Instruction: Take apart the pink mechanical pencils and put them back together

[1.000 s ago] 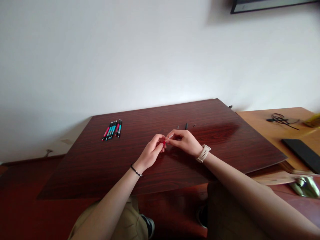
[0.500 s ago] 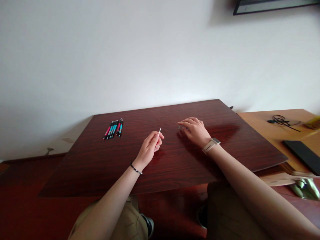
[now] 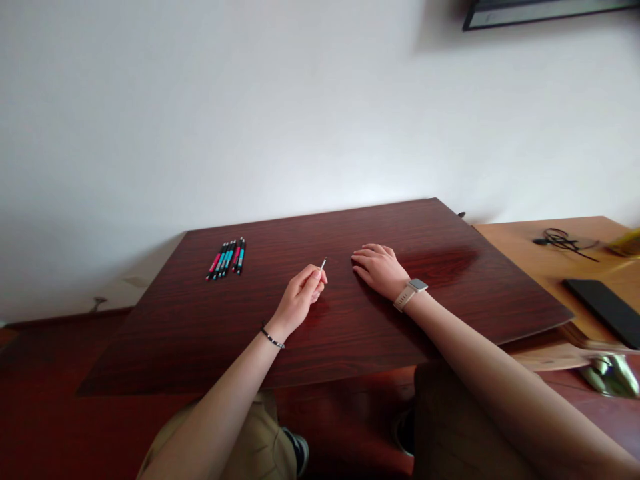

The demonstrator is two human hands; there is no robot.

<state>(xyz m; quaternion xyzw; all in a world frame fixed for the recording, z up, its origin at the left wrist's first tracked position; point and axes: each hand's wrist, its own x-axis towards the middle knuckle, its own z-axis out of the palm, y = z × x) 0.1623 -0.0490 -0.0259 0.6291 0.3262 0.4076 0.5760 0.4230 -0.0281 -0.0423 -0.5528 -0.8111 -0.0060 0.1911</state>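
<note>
My left hand [image 3: 301, 297] pinches a thin white pen refill [image 3: 323, 263] whose tip sticks up and to the right above the fingers. My right hand [image 3: 379, 267] lies palm down on the dark red-brown table [image 3: 320, 333], its fingers over the spot where small pen parts lay; those parts are hidden under it. Whether it grips anything I cannot tell. A row of several pens [image 3: 227, 258] with pink and teal barrels lies at the far left of the table, well away from both hands.
A lighter wooden table [image 3: 540, 257] adjoins on the right, carrying a coiled black cable [image 3: 560, 239] and a flat black device [image 3: 605, 308]. A white wall rises behind. My knees in tan trousers show below the table's near edge.
Both hands were together on a small red-tipped part; they separated. My left hand kept the white refill, and my right hand reached to the small parts and now rests flat there.
</note>
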